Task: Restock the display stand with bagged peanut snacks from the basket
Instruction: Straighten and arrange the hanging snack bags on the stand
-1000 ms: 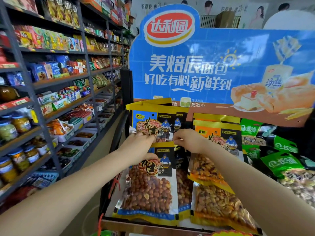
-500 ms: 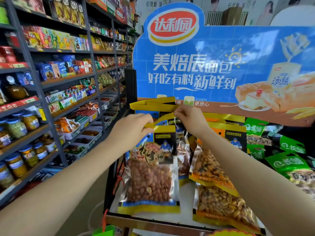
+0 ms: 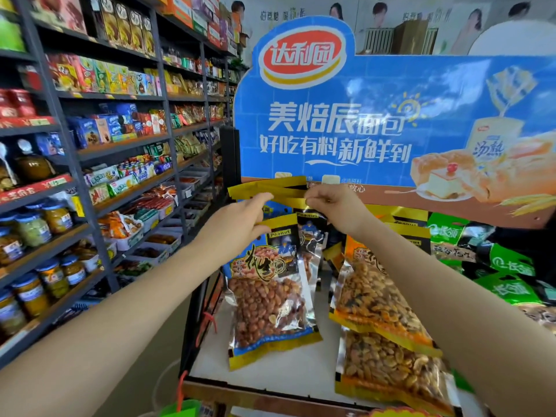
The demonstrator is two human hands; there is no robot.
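Note:
A blue-and-yellow bag of red-skinned peanuts (image 3: 270, 299) hangs tilted above the white shelf of the display stand (image 3: 270, 371). My left hand (image 3: 240, 218) grips its yellow top edge at the left. My right hand (image 3: 334, 206) pinches the yellow header strip (image 3: 270, 188) of the bags standing at the back of the stand. More blue peanut bags (image 3: 310, 236) stand behind the held one. Orange-edged peanut bags (image 3: 382, 299) lie overlapping on the right of the shelf. The basket is out of sight.
Green snack bags (image 3: 505, 266) fill the stand's far right. A big blue bread advert board (image 3: 361, 121) rises behind the stand. Dark shelving with jars, boxes and packets (image 3: 90, 176) lines the left of the aisle. A green tag (image 3: 177, 409) sits at the bottom edge.
Both hands have risen from the lower bags to the header strip at the back. The bag in my left hand has been lifted up off the shelf and now hangs tilted.

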